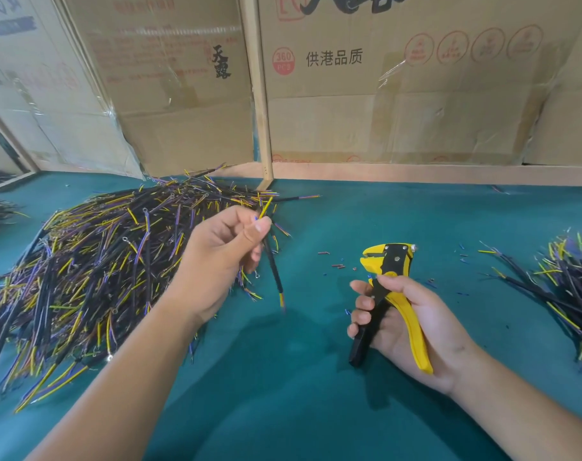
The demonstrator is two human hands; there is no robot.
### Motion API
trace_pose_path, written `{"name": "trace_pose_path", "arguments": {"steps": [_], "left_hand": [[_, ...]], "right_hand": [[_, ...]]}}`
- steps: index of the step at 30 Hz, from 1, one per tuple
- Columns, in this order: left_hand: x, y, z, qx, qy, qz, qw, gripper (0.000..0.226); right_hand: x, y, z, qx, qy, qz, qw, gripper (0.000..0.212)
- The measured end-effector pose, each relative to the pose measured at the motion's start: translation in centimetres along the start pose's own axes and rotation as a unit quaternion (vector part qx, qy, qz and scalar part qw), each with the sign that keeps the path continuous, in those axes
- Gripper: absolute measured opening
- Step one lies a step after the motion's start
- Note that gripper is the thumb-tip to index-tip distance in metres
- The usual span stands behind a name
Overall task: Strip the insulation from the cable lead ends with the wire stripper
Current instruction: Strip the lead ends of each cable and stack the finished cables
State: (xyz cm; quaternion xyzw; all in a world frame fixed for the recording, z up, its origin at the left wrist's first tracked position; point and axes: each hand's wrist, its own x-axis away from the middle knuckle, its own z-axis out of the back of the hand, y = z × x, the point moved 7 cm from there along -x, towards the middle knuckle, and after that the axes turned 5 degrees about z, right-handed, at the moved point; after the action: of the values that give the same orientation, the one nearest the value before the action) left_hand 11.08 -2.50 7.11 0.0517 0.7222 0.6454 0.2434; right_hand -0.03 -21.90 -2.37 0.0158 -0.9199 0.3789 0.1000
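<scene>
Above the green tabletop point(299, 377), a black cable point(273, 271) hangs slanting from the left hand point(221, 257), thumb and forefinger pinching it near the top, its yellow and blue leads poking out above the grip. Right of it, well apart, the right hand point(412, 322) is wrapped around the handles of the yellow-and-black wire stripper point(387, 294), head pointing up and away. A big cable heap point(93, 271) lies at left, a smaller bundle point(569, 294) at right, insulation scraps point(337, 265) scattered between, cardboard boxes point(382, 94) behind.
</scene>
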Motion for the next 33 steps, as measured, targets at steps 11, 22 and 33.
{"name": "trace_pose_path", "arguments": {"steps": [11,22,33], "left_hand": [[0.3,-1.8,-2.0,-0.008,-0.058,0.077,0.995,0.019],[-0.7,-0.6,4.0,-0.480,0.154,0.019,0.864,0.015],[0.5,-5.3,-2.6,-0.576,-0.219,-0.023,0.787,0.016]], "right_hand": [[0.0,0.1,0.1,0.003,-0.004,-0.004,1.000,0.046],[-0.1,0.1,0.2,0.001,-0.007,0.001,1.000,0.049],[0.1,0.1,-0.2,0.006,-0.009,0.000,1.000,0.046]]}}
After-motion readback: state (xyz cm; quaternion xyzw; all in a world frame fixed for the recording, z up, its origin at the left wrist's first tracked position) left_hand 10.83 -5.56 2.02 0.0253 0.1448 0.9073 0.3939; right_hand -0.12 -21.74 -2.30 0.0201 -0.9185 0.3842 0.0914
